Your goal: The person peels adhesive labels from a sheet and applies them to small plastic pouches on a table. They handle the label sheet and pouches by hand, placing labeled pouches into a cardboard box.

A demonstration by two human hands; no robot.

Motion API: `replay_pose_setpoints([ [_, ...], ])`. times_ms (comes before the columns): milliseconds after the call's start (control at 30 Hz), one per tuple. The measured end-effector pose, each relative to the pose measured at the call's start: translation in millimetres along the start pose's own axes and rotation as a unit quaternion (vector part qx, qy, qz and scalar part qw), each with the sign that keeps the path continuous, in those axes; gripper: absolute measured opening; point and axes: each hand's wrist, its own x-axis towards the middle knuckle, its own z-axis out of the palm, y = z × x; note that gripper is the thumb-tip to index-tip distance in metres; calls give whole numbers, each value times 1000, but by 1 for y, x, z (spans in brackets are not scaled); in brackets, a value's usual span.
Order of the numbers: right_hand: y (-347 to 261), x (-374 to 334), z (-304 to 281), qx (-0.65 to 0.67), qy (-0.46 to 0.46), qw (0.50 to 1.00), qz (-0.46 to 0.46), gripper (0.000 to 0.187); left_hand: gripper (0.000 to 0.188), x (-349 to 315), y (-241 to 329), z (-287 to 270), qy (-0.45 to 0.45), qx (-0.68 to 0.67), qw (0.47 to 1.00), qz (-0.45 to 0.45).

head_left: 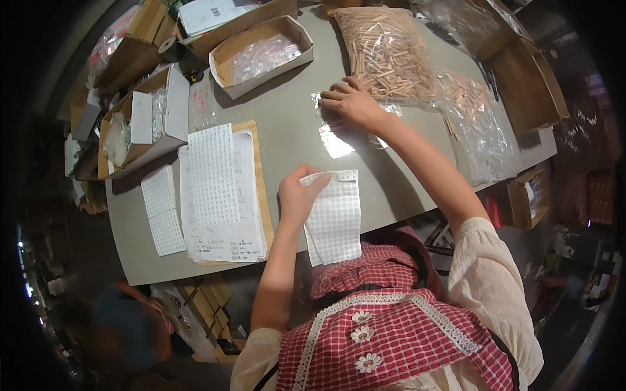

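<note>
In my left hand [298, 199] is a white sheet of round stickers [336, 218], pinched near its upper left by thumb and fingers. The sheet hangs over the table's front edge, its lower part in front of my apron, and a second layer shows along its left side. Farther off, my right hand [352, 104] reaches over small clear plastic bags [336, 140] lying flat and shiny on the table. Its fingers are apart and slightly bent, with the tips at the bags' upper left edge. The palm and thumb side are partly hidden.
Behind my right hand lies a big clear bag of small wooden dowels [385, 55], with a smaller one [466, 98] beside it. Sticker sheets [212, 169] and papers on a board lie left. Cardboard boxes [261, 55] stand at the back and left. A person [130, 326] is at lower left.
</note>
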Motion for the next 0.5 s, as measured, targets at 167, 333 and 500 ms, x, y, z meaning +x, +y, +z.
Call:
replay_pose_setpoints([
  [167, 13, -19, -2, -41, 85, 995, 19, 19, 20, -5, 12, 4, 9, -20, 1000, -2],
  [333, 15, -104, -42, 17, 112, 987, 116, 27, 16, -5, 4, 4, 14, -51, 998, 17],
  [500, 23, -143, -37, 254, 41, 945, 202, 38, 14, -4, -3, -3, 2, -140, 990, 2],
])
